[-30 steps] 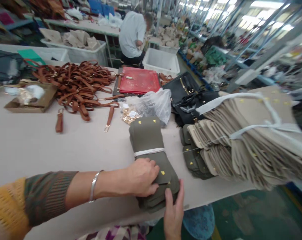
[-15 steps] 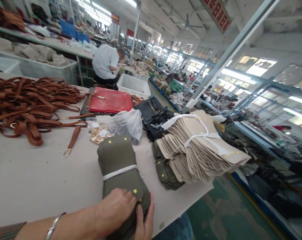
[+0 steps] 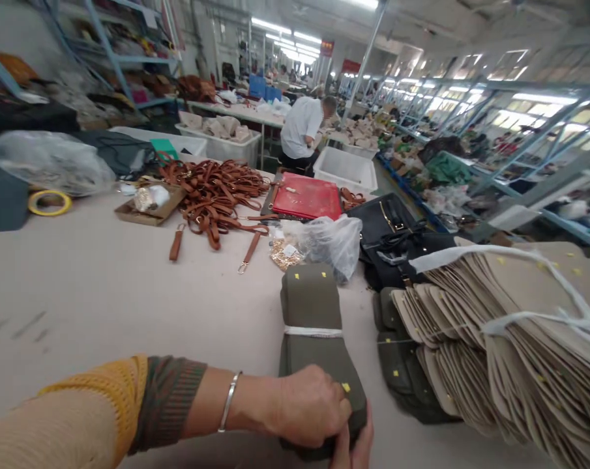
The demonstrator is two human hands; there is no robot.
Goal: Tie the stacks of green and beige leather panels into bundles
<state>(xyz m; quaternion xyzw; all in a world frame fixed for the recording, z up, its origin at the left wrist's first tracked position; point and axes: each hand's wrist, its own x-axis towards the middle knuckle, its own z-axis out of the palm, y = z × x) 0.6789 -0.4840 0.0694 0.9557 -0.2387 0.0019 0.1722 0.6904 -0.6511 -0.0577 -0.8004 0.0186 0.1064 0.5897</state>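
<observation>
A bundle of olive-green bag panels (image 3: pixel 314 299), tied round its middle with a white strip, lies on the table below me. Small yellow tabs mark its corners. My left hand (image 3: pixel 307 400) is closed over the near end, fingertips curled in at the right corner beside a yellow tab; whatever is pinched there is hidden. From below, my right hand (image 3: pixel 353 446) grips the bundle's near right corner, its thumb close to the left fingertips. Much of the right hand is cut off by the frame's bottom edge.
A large tied stack of beige panels (image 3: pixel 534 326) lies at right, over more olive panels (image 3: pixel 397 374). Beyond are a black bag (image 3: pixel 385 225), a plastic bag (image 3: pixel 341 244), a red sheet (image 3: pixel 307 195), and brown straps (image 3: pixel 226 195). Yellow tape (image 3: pixel 50 202) lies far left. A person (image 3: pixel 302 127) sits behind.
My view has swung left and levelled, so the table's left side now shows. My left fingers have moved to the bundle's right corner, nearer the right thumb. The bundle stays on the table.
</observation>
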